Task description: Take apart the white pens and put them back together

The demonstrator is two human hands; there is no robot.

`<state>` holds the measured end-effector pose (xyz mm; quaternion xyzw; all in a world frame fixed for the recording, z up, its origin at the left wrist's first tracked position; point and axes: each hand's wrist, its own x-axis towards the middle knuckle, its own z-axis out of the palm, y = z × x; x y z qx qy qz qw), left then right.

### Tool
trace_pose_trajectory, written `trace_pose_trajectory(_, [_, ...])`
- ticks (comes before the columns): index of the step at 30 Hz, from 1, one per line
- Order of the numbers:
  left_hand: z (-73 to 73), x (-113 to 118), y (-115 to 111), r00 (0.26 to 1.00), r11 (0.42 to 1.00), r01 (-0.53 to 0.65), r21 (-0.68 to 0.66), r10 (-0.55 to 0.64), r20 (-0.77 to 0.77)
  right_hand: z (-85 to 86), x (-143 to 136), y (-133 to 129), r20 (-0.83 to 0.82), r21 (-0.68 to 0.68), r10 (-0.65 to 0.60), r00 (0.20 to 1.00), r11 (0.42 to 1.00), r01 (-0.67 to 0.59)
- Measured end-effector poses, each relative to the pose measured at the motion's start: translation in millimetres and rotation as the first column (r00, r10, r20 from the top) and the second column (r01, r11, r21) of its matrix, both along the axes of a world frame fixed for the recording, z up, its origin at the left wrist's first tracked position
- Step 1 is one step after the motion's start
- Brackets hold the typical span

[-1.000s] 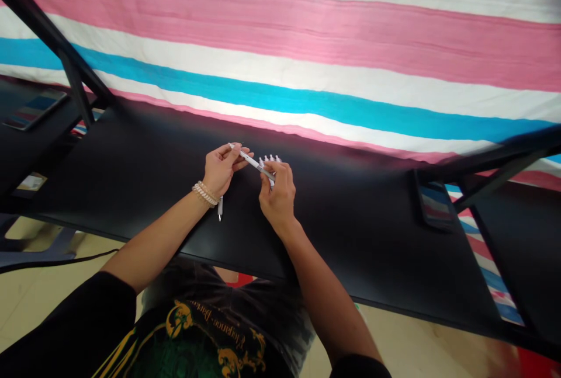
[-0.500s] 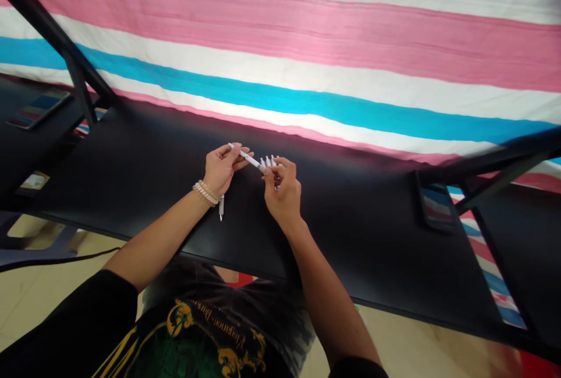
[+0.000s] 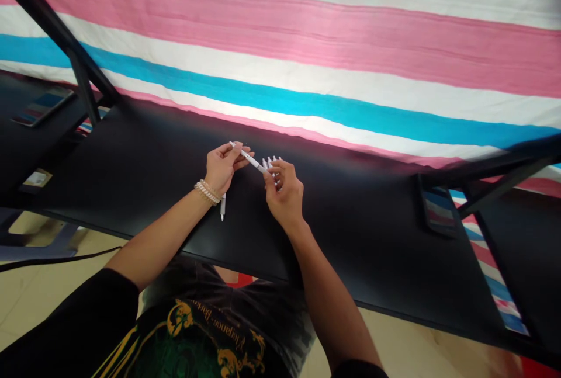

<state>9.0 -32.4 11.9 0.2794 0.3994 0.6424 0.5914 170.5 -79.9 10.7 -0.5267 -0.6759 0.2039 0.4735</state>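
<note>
A white pen [image 3: 249, 159] slants between my two hands above the black table [image 3: 350, 238]. My left hand [image 3: 222, 169] pinches its upper left end between thumb and fingers, with a beaded bracelet at the wrist. The fingertips of my right hand [image 3: 284, 188] close on the pen's lower right end. Just behind the right fingers, several white pen tips [image 3: 272, 160] stick up in a row; the rest of them is hidden by that hand. Another white pen [image 3: 223, 207] lies on the table beside my left wrist, its upper part covered.
A striped pink, white and blue cloth [image 3: 307, 33] hangs behind the table. Black metal supports [image 3: 83, 83] slope at both sides. A dark phone-like object [image 3: 438, 210] lies at the right, and a similar flat one [image 3: 44, 106] at the far left.
The camera view has shifted slightly. Both hands keep nearly the same pose on the pen, and the right fingers have moved very little.
</note>
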Motion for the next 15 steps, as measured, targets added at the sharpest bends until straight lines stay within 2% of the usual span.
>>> trace_pose_trajectory(3, [0.2, 0.2, -0.5, 1.000, 1.000, 0.008, -0.001, -0.008, -0.002, 1.1, 0.9, 0.2, -0.009, 0.008, -0.013, 1.000, 1.000, 0.013])
trace_pose_trajectory(10, [-0.5, 1.1, -2.3, 1.000, 1.000, 0.009, 0.014, -0.009, -0.011, 1.1, 2.3, -0.8, 0.078, 0.032, 0.040, 0.996, 0.999, -0.042])
trace_pose_trajectory(15, [4.1, 0.5, -1.8, 0.998, 0.998, 0.066, 0.001, -0.066, 0.016, 0.9, 0.0, -2.6, 0.051, -0.081, 0.145, 0.988, 0.987, -0.141])
